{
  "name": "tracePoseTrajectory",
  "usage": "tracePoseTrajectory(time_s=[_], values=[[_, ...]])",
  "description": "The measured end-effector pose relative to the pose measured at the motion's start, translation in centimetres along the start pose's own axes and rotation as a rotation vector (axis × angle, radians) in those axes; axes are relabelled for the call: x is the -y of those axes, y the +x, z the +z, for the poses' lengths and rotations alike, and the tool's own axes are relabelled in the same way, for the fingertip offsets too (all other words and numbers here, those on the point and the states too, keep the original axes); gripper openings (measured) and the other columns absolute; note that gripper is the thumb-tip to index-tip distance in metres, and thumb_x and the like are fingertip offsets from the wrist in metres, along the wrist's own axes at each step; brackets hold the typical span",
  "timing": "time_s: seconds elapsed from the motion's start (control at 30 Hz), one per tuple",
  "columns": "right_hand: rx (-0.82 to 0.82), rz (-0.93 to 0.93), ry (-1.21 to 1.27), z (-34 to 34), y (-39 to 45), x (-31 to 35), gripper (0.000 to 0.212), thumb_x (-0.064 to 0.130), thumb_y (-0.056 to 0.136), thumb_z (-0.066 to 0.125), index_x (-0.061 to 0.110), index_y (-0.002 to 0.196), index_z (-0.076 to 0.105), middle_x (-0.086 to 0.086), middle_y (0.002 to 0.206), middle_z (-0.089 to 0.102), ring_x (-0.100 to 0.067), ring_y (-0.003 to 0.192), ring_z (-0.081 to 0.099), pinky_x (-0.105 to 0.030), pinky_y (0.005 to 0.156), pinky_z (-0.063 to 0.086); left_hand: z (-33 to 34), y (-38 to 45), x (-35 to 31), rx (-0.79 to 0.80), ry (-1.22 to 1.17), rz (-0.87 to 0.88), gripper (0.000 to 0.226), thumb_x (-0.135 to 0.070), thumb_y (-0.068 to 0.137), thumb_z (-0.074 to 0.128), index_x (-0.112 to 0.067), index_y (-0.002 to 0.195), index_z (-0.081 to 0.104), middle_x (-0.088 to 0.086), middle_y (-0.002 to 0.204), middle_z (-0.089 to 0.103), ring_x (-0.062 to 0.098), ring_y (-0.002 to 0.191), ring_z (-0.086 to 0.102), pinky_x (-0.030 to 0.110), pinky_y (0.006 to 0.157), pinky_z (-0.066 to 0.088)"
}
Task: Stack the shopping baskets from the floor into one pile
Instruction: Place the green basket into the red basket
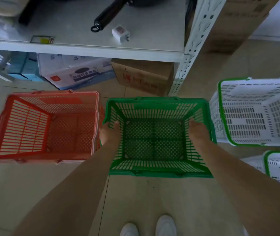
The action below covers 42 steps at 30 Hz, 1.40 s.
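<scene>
Hands gripping green basket point(154, 145) by its side rims, fingers point(109, 125) curling over; red basket point(45, 126) sitting immed. left, nearer left hand point(109, 133).

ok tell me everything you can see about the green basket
The green basket looks like moulded plastic: slotted walls, a perforated lattice floor split into four panels, and a thick rim. It is empty and upright, mouth toward the camera. Both hands hold it, the left hand on its left wall and the right hand on its right wall, fingers hooked over the rim. It sits between the red basket and a white basket. Whether it rests on the floor cannot be told.
</scene>
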State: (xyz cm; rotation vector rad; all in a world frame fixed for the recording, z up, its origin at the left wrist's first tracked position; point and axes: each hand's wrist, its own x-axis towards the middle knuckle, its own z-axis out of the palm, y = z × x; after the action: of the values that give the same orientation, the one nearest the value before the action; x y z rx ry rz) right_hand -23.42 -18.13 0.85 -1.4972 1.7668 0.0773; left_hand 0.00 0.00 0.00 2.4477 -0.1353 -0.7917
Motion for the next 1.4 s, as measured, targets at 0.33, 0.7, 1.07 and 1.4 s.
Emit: tracePoseTrajectory(time_s=[0.33, 0.7, 1.07, 1.4], values=[[-0.357, -0.061, -0.139, -0.7, 2.8, -1.4, 0.046, 0.03, 0.1, 0.041, -0.001, 0.132, 0.049, -0.023, 0.137, 0.044, -0.039, 0.12, 0.05, -0.046, 0.102, 0.042, 1.3, 1.9, 0.5, -0.128, 0.068, -0.085, 0.058, -0.036, 0.095, 0.05, -0.006, 0.144, 0.038, 0.018, 0.142, 0.047, 0.039, 0.127, 0.048, 0.049, 0.106, 0.041], [-0.176, 0.167, -0.05, -0.5, 6.4, -5.2, 0.041, 0.022, 0.096, 0.039, 0.013, 0.136, 0.037, -0.02, 0.123, 0.057, -0.038, 0.106, 0.058, -0.042, 0.081, 0.045, 2.5, 4.0, 1.6, -0.187, 0.163, -0.152, 0.062, -0.047, 0.093, 0.045, -0.004, 0.137, 0.043, 0.022, 0.134, 0.055, 0.044, 0.12, 0.054, 0.056, 0.099, 0.044], [-0.244, 0.188, -0.033, -2.4, 5.2, -5.7, 0.047, 0.025, 0.09, 0.037, 0.025, 0.137, 0.036, -0.015, 0.11, 0.063, -0.04, 0.091, 0.065, -0.061, 0.083, 0.053, 2.3, 1.3, -0.8, -0.291, 0.218, -0.209, 0.053, -0.037, 0.098, 0.039, -0.001, 0.138, 0.04, 0.02, 0.143, 0.046, 0.04, 0.132, 0.043, 0.052, 0.107, 0.031], [-0.341, 0.133, -0.067, -9.1, -0.1, -0.3, 0.042, 0.026, 0.092, 0.033, 0.023, 0.133, 0.037, -0.019, 0.111, 0.06, -0.042, 0.097, 0.061, -0.063, 0.088, 0.048, -3.0, -2.5, -6.8, -0.344, 0.177, -0.245, 0.052, -0.04, 0.099, 0.036, -0.003, 0.134, 0.043, 0.019, 0.141, 0.049, 0.036, 0.13, 0.044, 0.05, 0.106, 0.028]])
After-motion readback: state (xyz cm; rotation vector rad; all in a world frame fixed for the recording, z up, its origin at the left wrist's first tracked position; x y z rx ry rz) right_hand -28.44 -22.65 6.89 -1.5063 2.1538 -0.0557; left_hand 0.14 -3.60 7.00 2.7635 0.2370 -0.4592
